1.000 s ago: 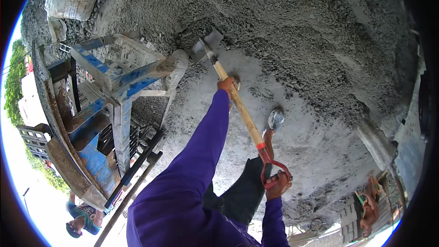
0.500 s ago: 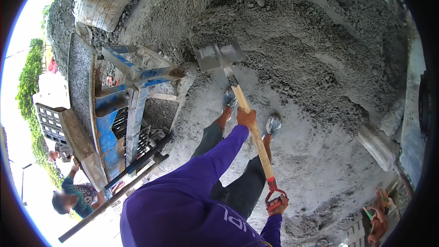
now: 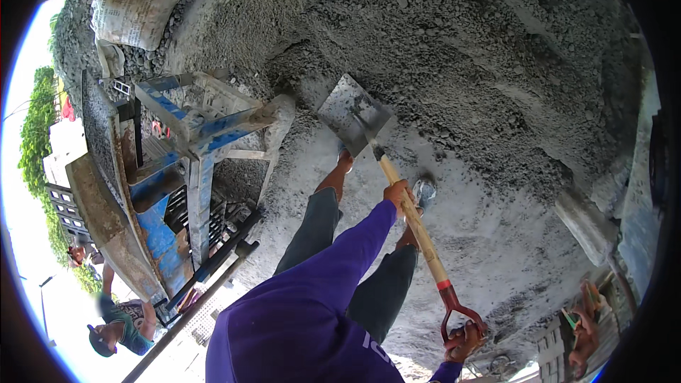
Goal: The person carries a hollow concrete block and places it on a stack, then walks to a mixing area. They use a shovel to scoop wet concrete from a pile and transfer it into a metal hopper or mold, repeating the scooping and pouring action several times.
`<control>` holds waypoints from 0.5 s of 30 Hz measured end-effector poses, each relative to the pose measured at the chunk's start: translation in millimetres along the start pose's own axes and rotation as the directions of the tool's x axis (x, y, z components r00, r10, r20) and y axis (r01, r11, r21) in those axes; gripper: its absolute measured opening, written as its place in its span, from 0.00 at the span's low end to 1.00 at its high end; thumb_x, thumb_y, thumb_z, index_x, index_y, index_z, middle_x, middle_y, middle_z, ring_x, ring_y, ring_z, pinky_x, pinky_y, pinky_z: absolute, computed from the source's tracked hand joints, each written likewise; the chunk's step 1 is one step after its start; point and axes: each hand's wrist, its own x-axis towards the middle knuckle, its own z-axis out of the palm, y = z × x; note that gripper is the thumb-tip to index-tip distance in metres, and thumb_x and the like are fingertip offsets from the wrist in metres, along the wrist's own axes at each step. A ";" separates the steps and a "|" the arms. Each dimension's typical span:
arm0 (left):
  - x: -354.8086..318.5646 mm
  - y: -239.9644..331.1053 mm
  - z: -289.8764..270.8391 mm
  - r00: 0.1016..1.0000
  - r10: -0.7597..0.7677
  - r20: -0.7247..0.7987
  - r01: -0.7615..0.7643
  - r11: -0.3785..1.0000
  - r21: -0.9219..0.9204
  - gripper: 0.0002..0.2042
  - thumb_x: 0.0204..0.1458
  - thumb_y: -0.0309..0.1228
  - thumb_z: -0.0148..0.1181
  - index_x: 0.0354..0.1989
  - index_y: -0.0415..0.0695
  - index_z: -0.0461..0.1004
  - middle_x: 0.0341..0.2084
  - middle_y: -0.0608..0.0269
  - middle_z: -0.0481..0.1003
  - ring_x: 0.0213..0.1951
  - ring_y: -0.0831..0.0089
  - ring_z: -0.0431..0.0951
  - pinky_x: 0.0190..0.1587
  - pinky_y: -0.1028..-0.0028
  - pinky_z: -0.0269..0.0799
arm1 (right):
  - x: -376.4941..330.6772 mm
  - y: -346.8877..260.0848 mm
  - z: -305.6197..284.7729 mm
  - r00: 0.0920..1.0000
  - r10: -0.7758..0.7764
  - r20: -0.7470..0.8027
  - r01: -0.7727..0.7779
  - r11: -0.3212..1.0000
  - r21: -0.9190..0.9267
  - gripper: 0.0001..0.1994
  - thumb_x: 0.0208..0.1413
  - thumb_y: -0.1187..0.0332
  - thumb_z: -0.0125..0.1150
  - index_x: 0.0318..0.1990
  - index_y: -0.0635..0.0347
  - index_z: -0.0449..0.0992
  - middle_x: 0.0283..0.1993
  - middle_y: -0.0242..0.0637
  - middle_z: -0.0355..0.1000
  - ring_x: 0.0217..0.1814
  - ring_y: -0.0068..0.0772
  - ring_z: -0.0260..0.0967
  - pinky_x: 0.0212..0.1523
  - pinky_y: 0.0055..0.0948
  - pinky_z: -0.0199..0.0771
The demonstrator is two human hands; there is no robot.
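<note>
I hold a shovel in both hands. Its square metal blade point(image 3: 355, 115) hovers at the foot of a grey gravel heap point(image 3: 454, 57), nearly bare with dark residue. My left hand point(image 3: 399, 197) is closed round the upper part of the wooden shaft point(image 3: 429, 252), near the blade. Down at the lower right, my right hand point(image 3: 464, 342) grips the red D-shaped handle point(image 3: 460, 308). Both my sleeves are purple. One of my shoes point(image 3: 424, 190) shows beside the shaft; the other is mostly hidden by the blade.
A blue, rusty metal machine frame point(image 3: 202, 135) stands at left, with a dark bar point(image 3: 213, 262) along its near side. Beyond it, a person in a cap and green top point(image 3: 128, 323) works. Sacks lie at the upper left point(image 3: 135, 15) and right point(image 3: 585, 223).
Loose gravel was flying off the blade toward the heap; now the blade is drawn back, turned and nearly bare. Both hands and the handle have shifted right, and the handle hand lower.
</note>
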 end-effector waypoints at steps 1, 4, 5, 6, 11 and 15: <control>17.8 30.2 -3.8 1.000 -0.018 0.015 0.018 1.000 -0.007 0.07 0.44 0.29 0.56 0.22 0.42 0.66 0.16 0.60 0.66 0.17 0.66 0.69 0.25 0.62 0.71 | -6.2 -9.7 43.9 0.999 -0.053 0.013 0.053 0.997 -0.049 0.04 0.48 0.70 0.57 0.30 0.58 0.69 0.13 0.29 0.62 0.10 0.21 0.60 0.09 0.22 0.63; 45.0 121.3 49.7 0.958 -0.060 0.279 0.068 0.998 -0.018 0.06 0.43 0.28 0.55 0.21 0.43 0.64 0.15 0.60 0.65 0.18 0.66 0.68 0.27 0.61 0.70 | 13.0 -25.9 100.8 0.934 -0.354 -0.042 0.316 0.876 -0.364 0.05 0.50 0.70 0.59 0.31 0.59 0.69 0.13 0.27 0.60 0.10 0.17 0.58 0.10 0.17 0.55; 44.0 135.6 69.6 0.954 -0.025 0.298 0.056 0.994 -0.098 0.06 0.42 0.28 0.54 0.20 0.43 0.64 0.15 0.59 0.65 0.18 0.65 0.68 0.26 0.61 0.70 | 1.9 -81.8 169.0 0.887 -0.461 0.019 0.460 0.880 -0.115 0.05 0.51 0.69 0.59 0.30 0.59 0.70 0.13 0.26 0.60 0.10 0.16 0.54 0.11 0.16 0.51; 39.2 155.3 88.9 0.954 0.044 0.295 0.009 0.985 -0.174 0.06 0.42 0.27 0.54 0.20 0.43 0.64 0.15 0.59 0.65 0.18 0.65 0.68 0.25 0.61 0.70 | 14.8 -128.5 213.4 0.917 -0.399 0.005 0.391 0.894 -0.218 0.07 0.48 0.70 0.59 0.25 0.55 0.66 0.16 0.24 0.58 0.14 0.15 0.55 0.15 0.15 0.58; 47.9 165.1 79.2 0.987 0.121 0.108 -0.078 0.938 -0.338 0.05 0.41 0.26 0.54 0.21 0.41 0.64 0.15 0.58 0.65 0.18 0.63 0.68 0.23 0.59 0.70 | 46.3 -152.1 221.1 0.949 -0.256 0.185 0.295 0.928 -0.229 0.05 0.50 0.70 0.59 0.31 0.60 0.70 0.16 0.27 0.62 0.12 0.18 0.57 0.12 0.18 0.59; 10.3 117.4 62.8 0.999 0.039 0.024 -0.037 0.995 -0.089 0.06 0.42 0.26 0.54 0.24 0.37 0.65 0.16 0.54 0.66 0.17 0.61 0.70 0.21 0.60 0.71 | -24.1 -108.0 152.0 0.987 -0.159 0.037 0.163 0.967 -0.194 0.09 0.48 0.68 0.61 0.33 0.62 0.69 0.13 0.30 0.60 0.10 0.20 0.58 0.10 0.19 0.61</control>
